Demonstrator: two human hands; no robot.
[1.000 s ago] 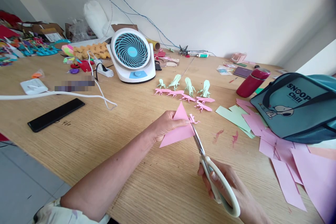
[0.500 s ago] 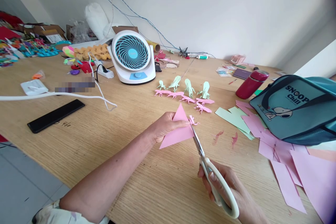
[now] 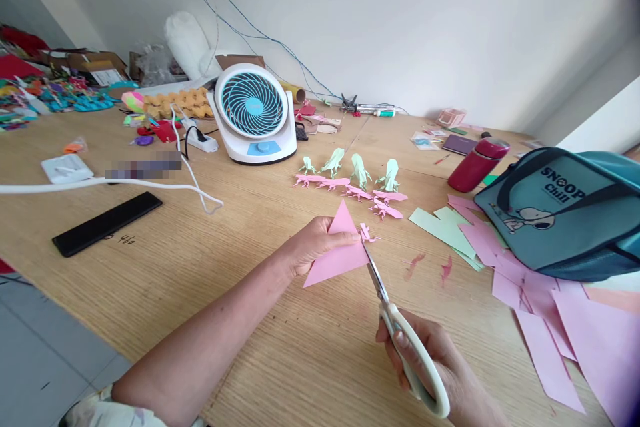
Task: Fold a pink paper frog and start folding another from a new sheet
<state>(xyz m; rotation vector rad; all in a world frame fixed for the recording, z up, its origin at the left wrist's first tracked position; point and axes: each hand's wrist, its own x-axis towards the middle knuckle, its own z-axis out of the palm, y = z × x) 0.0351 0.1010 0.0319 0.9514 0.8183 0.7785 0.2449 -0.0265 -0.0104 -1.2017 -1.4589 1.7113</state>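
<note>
My left hand (image 3: 317, 241) pinches a folded pink paper (image 3: 337, 263), its thumb pressed on the upper face. White-handled scissors (image 3: 417, 350) are gripped in my right hand (image 3: 433, 347), and their blades meet the paper's right edge. Thin cut strips of pink paper (image 3: 367, 233) curl out beside the blade tips. Behind the hands stand pink paper insects (image 3: 333, 183) in a row, with light green paper insects (image 3: 359, 171) just beyond them.
A white fan (image 3: 253, 107) stands at the back. To the right are a teal bag (image 3: 565, 213), a red flask (image 3: 477, 167), pink sheets (image 3: 550, 333) and green strips (image 3: 445, 230). A black bar-shaped object (image 3: 107, 222) and a white cable (image 3: 140, 180) lie on the left.
The scissors' handles have drawn slightly closer together. Both hands keep nearly the same place, and the view has tipped up a little.
</note>
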